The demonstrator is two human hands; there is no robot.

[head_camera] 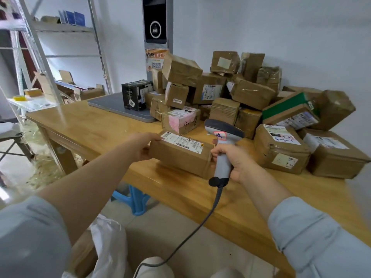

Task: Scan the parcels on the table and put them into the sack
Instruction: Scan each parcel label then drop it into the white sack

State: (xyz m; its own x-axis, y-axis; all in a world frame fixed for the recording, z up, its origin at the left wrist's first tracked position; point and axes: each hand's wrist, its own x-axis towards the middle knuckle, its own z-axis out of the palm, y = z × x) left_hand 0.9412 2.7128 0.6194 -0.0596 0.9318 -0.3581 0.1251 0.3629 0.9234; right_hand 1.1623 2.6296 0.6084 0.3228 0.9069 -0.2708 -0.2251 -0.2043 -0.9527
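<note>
parcel held at the worktop edge, scanner in the other hand

head view: the left grip [143, 145] is clenched on the left end of a brown cardboard parcel [180, 157], fingers over its top edge and thumb down its side. the parcel is at the near edge of the wooden worktop [96, 125], long side toward the person, with a white barcode label [180, 140] facing up. whether it rests fully on the wood or is slightly raised i cannot tell.

the right grip [230, 157] is wrapped around the handle of a grey barcode scanner [222, 135], just beside the parcel's right end. the scanner's dark head stands above the hand and bears a small pink sticker. its cable [200, 225] hangs from the handle's base, down past the worktop edge toward the person's lap.

behind, a heap of taped cardboard parcels [251, 93] is stacked against the wall across the right half of the worktop. a black box [136, 95] stands on a flat grey pad [112, 103] to the heap's left.

the white sack [108, 243] lies low in front of the person, below the worktop edge and well apart from the held parcel. a blue stool [136, 199] stands under the worktop. a metal rack [64, 29] rises at far left.
</note>
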